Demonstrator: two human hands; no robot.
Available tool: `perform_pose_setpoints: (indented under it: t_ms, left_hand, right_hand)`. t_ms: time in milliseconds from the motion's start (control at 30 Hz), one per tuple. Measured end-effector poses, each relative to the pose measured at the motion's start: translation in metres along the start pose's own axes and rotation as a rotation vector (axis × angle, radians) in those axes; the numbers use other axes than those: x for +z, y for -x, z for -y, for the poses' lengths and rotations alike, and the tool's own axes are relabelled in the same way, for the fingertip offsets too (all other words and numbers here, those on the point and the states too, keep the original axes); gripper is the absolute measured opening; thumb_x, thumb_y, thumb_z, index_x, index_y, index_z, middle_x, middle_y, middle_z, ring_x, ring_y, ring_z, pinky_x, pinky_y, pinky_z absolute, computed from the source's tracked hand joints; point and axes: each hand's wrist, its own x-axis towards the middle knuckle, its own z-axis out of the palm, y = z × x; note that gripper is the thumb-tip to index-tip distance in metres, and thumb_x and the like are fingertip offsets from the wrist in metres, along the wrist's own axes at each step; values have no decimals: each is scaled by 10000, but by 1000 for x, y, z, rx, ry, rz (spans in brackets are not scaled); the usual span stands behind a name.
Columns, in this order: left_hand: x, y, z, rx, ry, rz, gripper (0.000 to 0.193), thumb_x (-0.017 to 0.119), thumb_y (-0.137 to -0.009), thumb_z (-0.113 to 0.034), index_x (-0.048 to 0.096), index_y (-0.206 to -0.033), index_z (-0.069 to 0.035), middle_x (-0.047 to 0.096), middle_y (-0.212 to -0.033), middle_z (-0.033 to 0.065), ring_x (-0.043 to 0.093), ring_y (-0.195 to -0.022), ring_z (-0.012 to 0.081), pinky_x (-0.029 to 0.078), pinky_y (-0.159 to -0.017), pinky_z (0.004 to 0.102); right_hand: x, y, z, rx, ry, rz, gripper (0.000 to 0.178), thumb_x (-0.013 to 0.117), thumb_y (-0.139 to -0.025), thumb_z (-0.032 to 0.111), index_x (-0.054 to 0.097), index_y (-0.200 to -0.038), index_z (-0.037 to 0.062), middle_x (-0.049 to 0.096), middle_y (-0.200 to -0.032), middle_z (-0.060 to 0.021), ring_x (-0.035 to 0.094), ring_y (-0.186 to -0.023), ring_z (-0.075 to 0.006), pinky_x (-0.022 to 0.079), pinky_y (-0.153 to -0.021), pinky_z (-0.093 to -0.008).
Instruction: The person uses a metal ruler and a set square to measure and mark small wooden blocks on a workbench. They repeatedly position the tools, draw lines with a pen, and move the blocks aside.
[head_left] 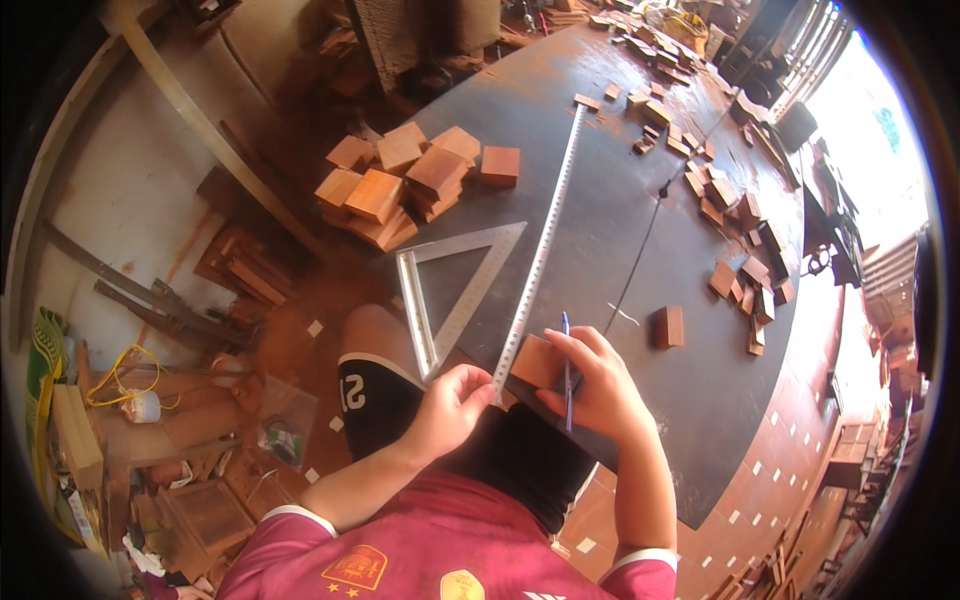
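Note:
My left hand is closed, with thumb and forefinger pinching the near end of a long, pale ruler with markings. The ruler runs away from me across the dark tabletop, its far end meeting a small wooden piece. Between thumb and fingers of my right hand is a blue pen. A reddish-brown wooden block lies right of the ruler, beside the pen and partly behind my right fingers. Left of the ruler, a triangular metal set square rests near the table's edge.
Stacked wooden blocks sit at the table's left edge. A single block lies to my right. Many small offcuts line the right side of the dark table. Cluttered shelves and a yellow cord are at my left.

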Motion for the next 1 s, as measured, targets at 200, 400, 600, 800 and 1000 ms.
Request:
perform_pose_setpoints:
  t_ms: [200, 400, 600, 800, 1000]
  left_hand:
    - [2, -4, -9, 51, -69, -28, 74, 617, -1042, -94, 627, -1079, -31, 630, -860, -23, 501, -626, 15, 414, -527, 188]
    - [5, -11, -11, 78, -123, -30, 72, 612, -1044, -94, 629, -1071, -30, 626, -852, -25, 500, -624, 15, 416, -533, 188]
    - [6, -17, -13, 65, -99, -18, 71, 606, -1048, -93, 628, -1075, -31, 622, -855, -25, 503, -638, 15, 411, -536, 187]
    - [7, -23, -18, 61, -72, -18, 63, 605, -1049, -86, 626, -1073, -32, 620, -855, -26, 500, -638, 14, 402, -535, 180]
    - [11, -26, -17, 87, -108, -52, 52, 617, -1043, -73, 631, -1067, -30, 623, -849, -32, 497, -635, 9, 396, -536, 178]
  right_hand:
    - [-3, -1, 0, 8, -6, 15, 735, 893, -696, 202, 604, -1366, 108, 617, -1167, -150, 632, -1052, -367, 538, -908, -433]
    - [-3, -2, 0, -15, 19, 11, 744, 894, -693, 198, 599, -1370, 101, 617, -1148, -140, 633, -1048, -357, 541, -908, -429]
    - [-2, -1, -1, -26, 34, 3, 742, 892, -691, 194, 600, -1366, 97, 619, -1149, -142, 632, -1061, -353, 543, -921, -431]
    - [0, -2, -1, -40, 51, -6, 723, 887, -688, 182, 611, -1349, 88, 622, -1130, -140, 634, -1055, -349, 545, -915, -432]
    - [1, -1, -3, -33, 46, -19, 718, 900, -688, 186, 626, -1349, 117, 621, -1124, -137, 629, -1018, -352, 538, -893, -431]
